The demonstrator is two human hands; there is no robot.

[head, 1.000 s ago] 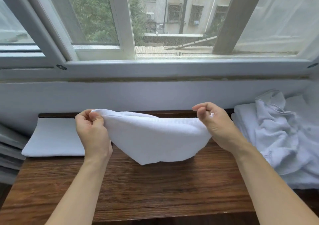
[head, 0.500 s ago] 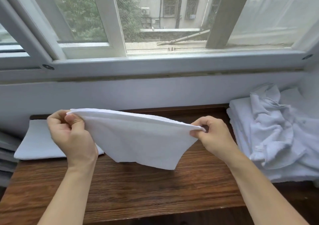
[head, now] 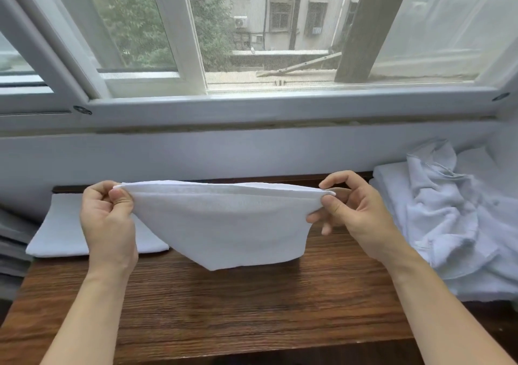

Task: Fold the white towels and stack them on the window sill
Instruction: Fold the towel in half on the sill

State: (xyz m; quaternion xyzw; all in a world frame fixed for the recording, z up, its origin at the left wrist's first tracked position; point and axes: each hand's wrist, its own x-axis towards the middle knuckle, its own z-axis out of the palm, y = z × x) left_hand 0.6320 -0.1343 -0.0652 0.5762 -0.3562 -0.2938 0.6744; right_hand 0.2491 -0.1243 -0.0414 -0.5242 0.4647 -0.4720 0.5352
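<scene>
The person is holding a white towel (head: 227, 221) up above the wooden sill (head: 224, 303), its long top edge running left to right, the loose end hanging down to a point. The left hand (head: 108, 219) is pinching one top corner between thumb and fingers; the right hand (head: 350, 210) is pinching the other. A folded towel (head: 61, 233) is lying flat at left, a rumpled pile (head: 454, 224) sitting at right

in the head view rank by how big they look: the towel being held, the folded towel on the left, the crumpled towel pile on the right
1. crumpled towel pile, cut off by the frame edge
2. held towel, though it hangs nearer the camera
3. folded towel, partly hidden behind the left hand, so its rank is unsure
</scene>
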